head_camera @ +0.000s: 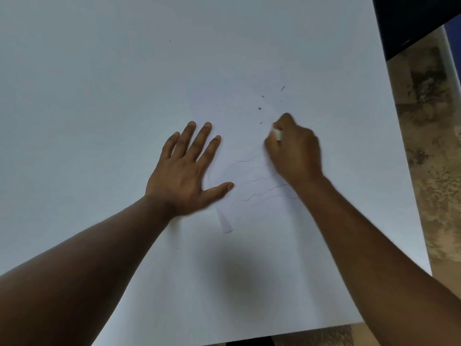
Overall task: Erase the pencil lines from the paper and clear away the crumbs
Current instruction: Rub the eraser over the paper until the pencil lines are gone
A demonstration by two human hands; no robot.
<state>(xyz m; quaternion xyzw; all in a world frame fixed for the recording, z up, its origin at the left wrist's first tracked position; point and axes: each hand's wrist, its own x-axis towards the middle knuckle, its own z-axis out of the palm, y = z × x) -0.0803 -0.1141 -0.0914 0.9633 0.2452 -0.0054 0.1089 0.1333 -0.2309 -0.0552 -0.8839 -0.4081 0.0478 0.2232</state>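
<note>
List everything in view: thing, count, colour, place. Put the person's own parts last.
table: one, white, fills most of the view.
paper: one sheet, white, flat on the table between the two hands.
pencil lines: several, dark grey, wavy, on the near half of the paper.
crumbs: a few, dark, scattered on the far part of the paper beyond the right hand.
eraser: one, white, only its end shows from the right hand.
floor: mottled brown, along the table's right edge.
dark object: one, black, top right corner; cannot tell what it is.
left hand: fingers spread flat, pressing on the paper's left edge.
right hand: grips the eraser over the paper.
</note>
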